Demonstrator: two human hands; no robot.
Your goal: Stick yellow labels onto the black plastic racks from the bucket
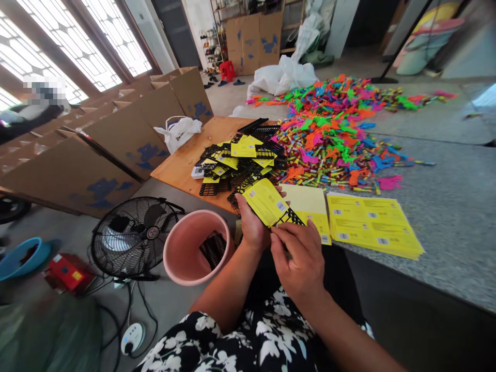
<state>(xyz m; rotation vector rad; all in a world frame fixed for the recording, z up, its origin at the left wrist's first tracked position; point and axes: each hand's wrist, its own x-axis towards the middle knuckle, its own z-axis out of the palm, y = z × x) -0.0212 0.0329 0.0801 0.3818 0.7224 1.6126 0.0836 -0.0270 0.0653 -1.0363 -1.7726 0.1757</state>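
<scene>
My left hand point(252, 223) is closed around a yellow printed card point(267, 200) with a barcode, held tilted above the table's near edge. A black plastic grid strip point(294, 218) sticks out from under that card. At the card's lower corner is my right hand point(301, 256), its fingers bent and pressed together; what they pinch is hidden. Just beyond my hands lies a heap of black plastic grids point(211, 155) mixed with loose yellow cards point(244, 148). Stacked sheets of yellow cards point(374, 222) lie to the right, beside a pale card sheet point(306, 199).
A big pile of colourful plastic toys and small wrapped sticks point(337, 139) covers the far table. Below left stand a pink bucket point(176, 253) with black grids inside and a black floor fan point(132, 235). Large cardboard boxes point(135, 129) line the left. A white bag point(180, 133) rests on the wooden table.
</scene>
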